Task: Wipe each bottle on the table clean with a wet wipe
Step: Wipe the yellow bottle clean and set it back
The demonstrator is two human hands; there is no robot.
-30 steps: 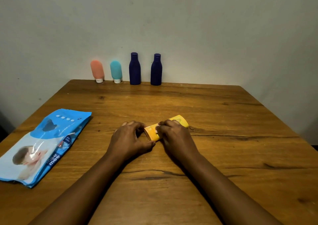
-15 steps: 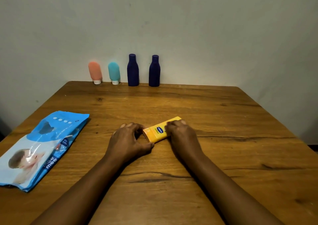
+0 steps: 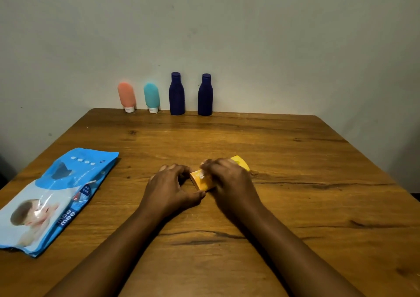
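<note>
A yellow bottle [image 3: 201, 182] lies on its side in the middle of the wooden table [image 3: 295, 160]. My left hand [image 3: 169, 189] holds its near-left end, thumb under it and fingers curled over. My right hand [image 3: 230, 182] is curled over the bottle's body and pinches a small white wet wipe [image 3: 202, 175] against it; only a scrap of the wipe shows. At the back edge stand an orange tube [image 3: 126, 97], a teal tube [image 3: 151, 97] and two dark blue bottles [image 3: 176, 94] [image 3: 205, 95].
A blue pack of baby wipes [image 3: 52, 196] lies flat at the table's left edge. A plain wall rises directly behind the row of bottles. Bare wood extends to the right and front of my hands.
My right hand has slid left along the yellow bottle, covering the label that showed half a second ago. The left hand has kept its hold on the bottle's end.
</note>
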